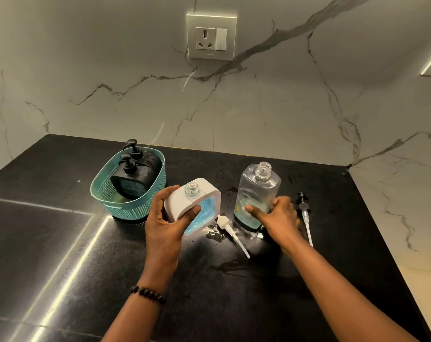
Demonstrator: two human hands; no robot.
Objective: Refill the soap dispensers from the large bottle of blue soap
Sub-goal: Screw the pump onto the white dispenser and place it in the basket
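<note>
The white dispenser point(192, 206) was held just above the black counter point(61, 243) in the left hand point(165, 218), whose fingers were curled round its body with the thumb pressed on its front face. It was tilted, its long axis leaning up and away from the person, the uncapped neck pointing upward. Blue soap was seen through its window, so this one was judged largely filled.

Just to its right, the large clear bottle point(257, 193) stood upright on the counter, neck open and pointing up, with only a shallow layer of blue soap left at the bottom. It was gripped low down by the right hand point(273, 215), fingers wrapped round the base.

Two pumps lay loose: a white pump point(230, 229) between the two containers, a black-collared pump point(304, 213) just right of the bottle. Refitting them was judged outstanding.

Further left, two black dispensers point(133, 174) stood capped in a teal basket point(103, 193); their fill could not be told.
</note>
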